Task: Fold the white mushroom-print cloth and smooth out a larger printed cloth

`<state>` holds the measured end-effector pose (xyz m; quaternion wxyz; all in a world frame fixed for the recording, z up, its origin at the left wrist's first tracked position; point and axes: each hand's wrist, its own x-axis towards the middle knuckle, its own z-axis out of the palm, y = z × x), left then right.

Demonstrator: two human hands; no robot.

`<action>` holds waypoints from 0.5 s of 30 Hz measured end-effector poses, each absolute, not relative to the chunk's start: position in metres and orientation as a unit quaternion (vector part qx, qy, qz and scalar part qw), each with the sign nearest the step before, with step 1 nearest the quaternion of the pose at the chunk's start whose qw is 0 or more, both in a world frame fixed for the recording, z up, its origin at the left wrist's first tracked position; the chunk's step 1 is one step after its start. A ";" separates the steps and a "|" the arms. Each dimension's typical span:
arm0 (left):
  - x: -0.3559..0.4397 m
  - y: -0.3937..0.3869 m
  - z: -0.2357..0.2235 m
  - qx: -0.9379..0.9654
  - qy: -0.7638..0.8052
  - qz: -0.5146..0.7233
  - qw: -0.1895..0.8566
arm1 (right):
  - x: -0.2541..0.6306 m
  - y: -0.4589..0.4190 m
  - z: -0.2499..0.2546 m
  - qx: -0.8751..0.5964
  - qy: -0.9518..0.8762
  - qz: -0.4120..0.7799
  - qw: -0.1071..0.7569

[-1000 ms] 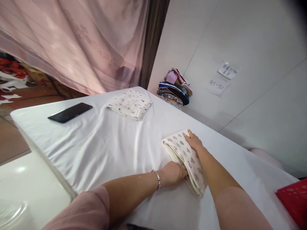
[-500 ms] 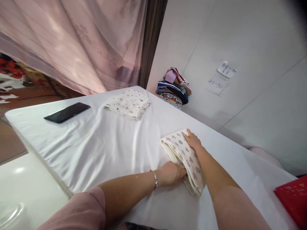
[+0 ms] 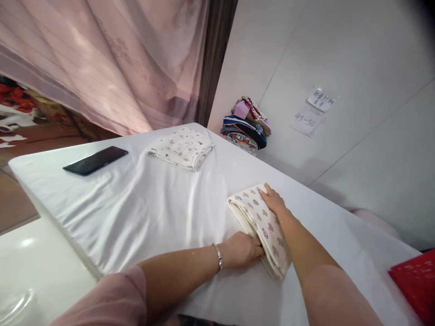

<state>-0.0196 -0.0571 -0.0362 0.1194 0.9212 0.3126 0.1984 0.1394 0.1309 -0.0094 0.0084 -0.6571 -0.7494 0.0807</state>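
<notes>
A folded white cloth [image 3: 260, 213] printed with grey, pink and green motifs lies on the white-covered table in front of me. My left hand [image 3: 243, 250] has its fingertips tucked between the layers on the near left side, so they are partly hidden. At the cloth's far right edge, my right hand [image 3: 273, 199] grips it, thumb on top. Farther off on the table, a second folded white cloth [image 3: 181, 148] with small dark prints lies flat, apart from both hands.
A black phone-like slab [image 3: 95, 160] lies at the table's left. Folded clothes [image 3: 245, 124] are stacked beyond the far edge, by a wall with handwritten notes [image 3: 305, 118]. A red object [image 3: 416, 283] sits at the right; a pink curtain [image 3: 136, 63] hangs behind.
The left hand has shifted very slightly at the cloth's opening. The right hand and both cloths look the same.
</notes>
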 end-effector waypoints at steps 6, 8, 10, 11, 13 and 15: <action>-0.020 -0.060 -0.037 0.930 0.270 0.216 0.127 | 0.140 0.131 -0.010 -0.657 -0.750 0.076 0.005; -0.019 -0.061 -0.035 0.935 0.252 0.215 0.129 | 0.140 0.132 -0.011 -0.657 -0.750 0.073 0.003; -0.019 -0.062 -0.033 0.939 0.243 0.204 0.130 | 0.140 0.132 -0.011 -0.657 -0.750 0.071 0.000; -0.019 -0.063 -0.031 0.941 0.241 0.200 0.131 | 0.140 0.132 -0.011 -0.657 -0.750 0.070 -0.001; -0.018 -0.064 -0.029 0.941 0.241 0.191 0.139 | 0.140 0.132 -0.012 -0.658 -0.750 0.070 -0.001; -0.016 -0.064 -0.028 0.931 0.264 0.185 0.171 | 0.140 0.132 -0.013 -0.659 -0.749 0.071 0.002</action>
